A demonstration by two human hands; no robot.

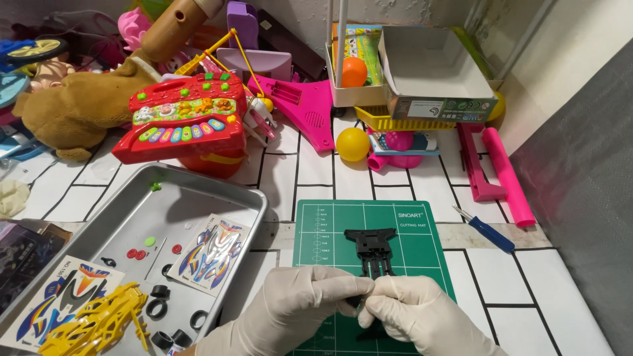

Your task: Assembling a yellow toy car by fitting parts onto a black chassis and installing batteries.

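Both my hands wear white gloves and meet over the green cutting mat. My left hand and my right hand pinch the near end of a black plastic toy car chassis, which points away from me and lies low over the mat. The chassis's near end is hidden between my fingertips. To the left, a metal tray holds a yellow car body shell, two sticker sheets, small black tyres and tiny red and green parts.
A blue-handled screwdriver lies right of the mat. Toys crowd the back: a red toy keyboard, a brown plush animal, a pink toy guitar, yellow and orange balls, an open cardboard box and pink plastic pieces.
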